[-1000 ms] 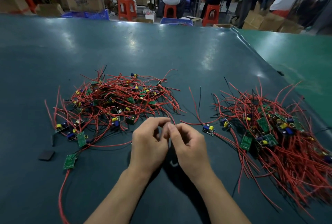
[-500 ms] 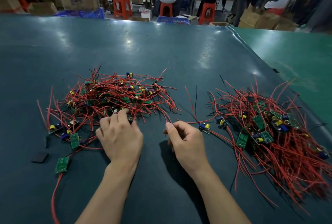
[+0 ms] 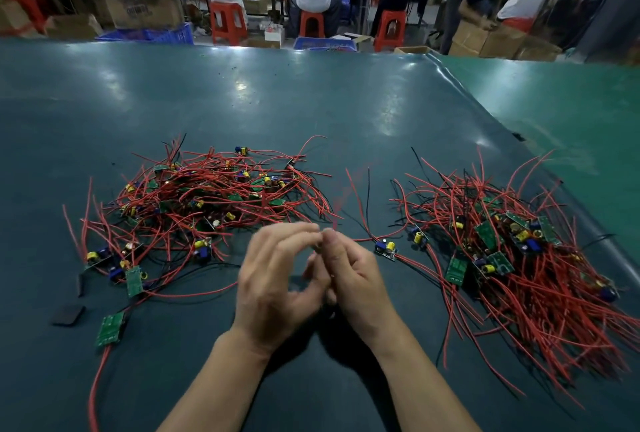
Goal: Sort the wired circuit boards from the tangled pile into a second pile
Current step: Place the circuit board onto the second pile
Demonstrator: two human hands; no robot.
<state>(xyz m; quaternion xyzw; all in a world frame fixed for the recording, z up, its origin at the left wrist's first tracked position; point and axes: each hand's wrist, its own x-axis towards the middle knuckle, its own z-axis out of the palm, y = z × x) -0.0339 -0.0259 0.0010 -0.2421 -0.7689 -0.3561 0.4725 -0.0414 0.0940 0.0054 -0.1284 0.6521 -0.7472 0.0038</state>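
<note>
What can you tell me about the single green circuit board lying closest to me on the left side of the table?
The green circuit board is a small flat rectangle lying tilted on the dark table, apart from the pile of boards beyond it. A red wire runs from its near end toward the table's near edge, and dark wires leave its far corner. No hand touches it.

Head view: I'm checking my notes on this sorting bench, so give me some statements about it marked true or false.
1. Two piles of red-wired boards lie on the table. True.
2. The left hand and right hand meet between the piles. True.
3. The left hand rests on the left pile. False: it is raised at the centre, apart from the pile.
4. The right pile sits in a tray. False: it lies directly on the table.
</note>
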